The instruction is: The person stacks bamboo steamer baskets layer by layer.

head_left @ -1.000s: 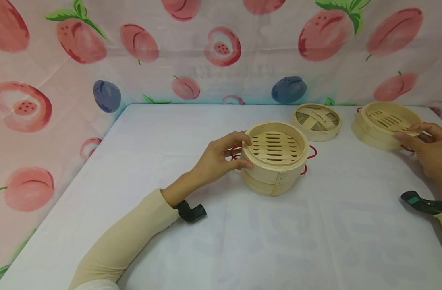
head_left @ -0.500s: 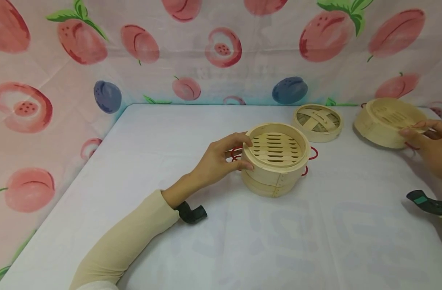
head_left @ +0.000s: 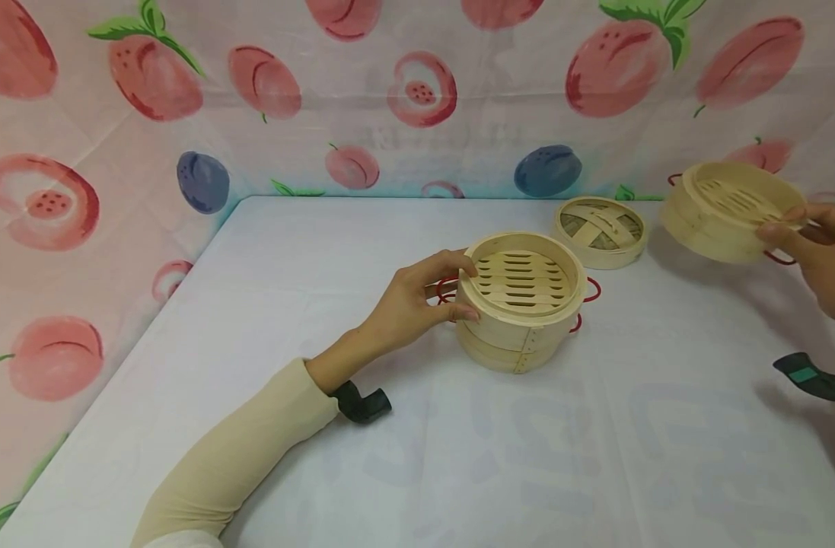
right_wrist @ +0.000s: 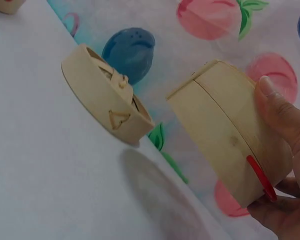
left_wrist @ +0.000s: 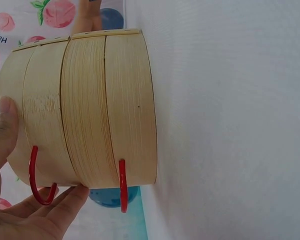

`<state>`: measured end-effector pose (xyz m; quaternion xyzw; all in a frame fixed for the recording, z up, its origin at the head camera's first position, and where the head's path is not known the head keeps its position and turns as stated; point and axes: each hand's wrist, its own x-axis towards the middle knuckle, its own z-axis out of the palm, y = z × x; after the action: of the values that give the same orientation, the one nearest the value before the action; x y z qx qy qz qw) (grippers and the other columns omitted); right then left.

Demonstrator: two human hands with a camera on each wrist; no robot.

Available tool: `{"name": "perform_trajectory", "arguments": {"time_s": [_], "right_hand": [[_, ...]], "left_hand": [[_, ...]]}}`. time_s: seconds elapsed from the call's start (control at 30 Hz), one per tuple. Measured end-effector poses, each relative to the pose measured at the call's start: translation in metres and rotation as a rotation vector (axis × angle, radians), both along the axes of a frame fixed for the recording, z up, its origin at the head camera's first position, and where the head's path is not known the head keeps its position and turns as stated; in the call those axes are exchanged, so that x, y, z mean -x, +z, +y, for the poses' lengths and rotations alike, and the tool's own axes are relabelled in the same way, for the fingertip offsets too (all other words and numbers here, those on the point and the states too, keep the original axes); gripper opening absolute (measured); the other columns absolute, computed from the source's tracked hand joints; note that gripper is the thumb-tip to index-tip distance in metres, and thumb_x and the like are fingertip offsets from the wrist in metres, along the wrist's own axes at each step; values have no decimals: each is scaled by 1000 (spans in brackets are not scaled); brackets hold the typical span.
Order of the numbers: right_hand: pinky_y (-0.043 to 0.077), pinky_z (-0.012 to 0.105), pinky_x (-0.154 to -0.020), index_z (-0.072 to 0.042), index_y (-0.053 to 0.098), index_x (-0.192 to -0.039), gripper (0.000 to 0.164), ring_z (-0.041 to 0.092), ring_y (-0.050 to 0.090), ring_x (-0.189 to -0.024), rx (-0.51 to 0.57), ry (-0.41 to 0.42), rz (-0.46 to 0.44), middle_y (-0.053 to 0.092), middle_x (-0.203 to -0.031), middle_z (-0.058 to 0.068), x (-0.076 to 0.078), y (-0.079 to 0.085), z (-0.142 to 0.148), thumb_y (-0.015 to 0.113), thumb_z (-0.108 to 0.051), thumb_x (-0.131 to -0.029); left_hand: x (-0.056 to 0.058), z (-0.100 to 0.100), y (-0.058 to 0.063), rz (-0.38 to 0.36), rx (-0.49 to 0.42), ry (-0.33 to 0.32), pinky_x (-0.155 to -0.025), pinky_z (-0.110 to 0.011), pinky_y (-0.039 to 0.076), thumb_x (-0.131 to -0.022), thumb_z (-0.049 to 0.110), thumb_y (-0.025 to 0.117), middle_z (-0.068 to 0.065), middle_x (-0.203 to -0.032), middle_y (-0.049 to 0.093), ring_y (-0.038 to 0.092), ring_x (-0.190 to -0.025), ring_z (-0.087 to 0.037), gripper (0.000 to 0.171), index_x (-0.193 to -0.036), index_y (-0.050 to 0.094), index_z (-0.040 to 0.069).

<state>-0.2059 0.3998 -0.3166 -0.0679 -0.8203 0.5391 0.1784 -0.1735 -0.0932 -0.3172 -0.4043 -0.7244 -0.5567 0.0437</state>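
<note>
Two-tier steamer stack (head_left: 499, 329) and one loose basket (head_left: 708, 228) are in play, one per hand.

Left: the left hand (head_left: 417, 295) holds the stack's upper tier at its left side, thumb on the outer wall, a finger over the rim. The left wrist view shows other fingers by the red handles (left_wrist: 123, 185). A black strap piece (head_left: 364, 403) sits at that wrist. Stack stands upright on the white table (head_left: 595, 457); neither it nor this hand has visibly moved in the last second.

Middle-right: the lid (head_left: 600, 232), with crossed strips on top, lies on the table behind and right of the stack, unmoved, no hand on it.

Far right: here's the change. A second ago the basket sat on the table; now it's up in the air, shadow below it. The right hand (head_left: 821, 247) pinches its right side, thumb and fingers about the wall near a handle. Basket looks roughly level, slats visible inside, still well apart from the stack.

Meaning, as judged: pick-up done, basket free to carry, not yet placed; the left hand probably steadies the stack.
</note>
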Motion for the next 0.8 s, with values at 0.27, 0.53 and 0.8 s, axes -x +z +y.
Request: {"name": "perform_trajectory", "arguments": {"time_s": [0.27, 0.53, 0.8], "right_hand": [[45, 4, -69, -7, 62, -94, 10, 0, 55, -86, 98, 117, 78, 54, -103, -8, -6, 19, -23, 68, -4, -87], [40, 4, -79, -8, 62, -102, 13, 6, 47, -106, -115, 70, 44, 48, -125, -4, -11, 36, -46, 66, -8, -89], [39, 5, -79, -3, 64, -95, 8, 10, 42, -116, -171, 73, 138, 52, -127, -7, -17, 45, -68, 67, -1, -87]], "left_hand": [[-1, 0, 1, -3, -12, -14, -90, -35, 51, -74, -1, 79, -16, -126, 54, 55, -113, -17, 46, -113, 56, 4], [-1, 0, 1, -2, -8, -9, -90, -33, 50, -74, -1, 79, -16, -125, 54, 55, -112, -17, 46, -113, 56, 4], [-1, 0, 2, -10, -10, -7, -91, -32, 50, -74, -1, 79, -15, -124, 55, 55, -113, -16, 46, -113, 56, 4]]}}
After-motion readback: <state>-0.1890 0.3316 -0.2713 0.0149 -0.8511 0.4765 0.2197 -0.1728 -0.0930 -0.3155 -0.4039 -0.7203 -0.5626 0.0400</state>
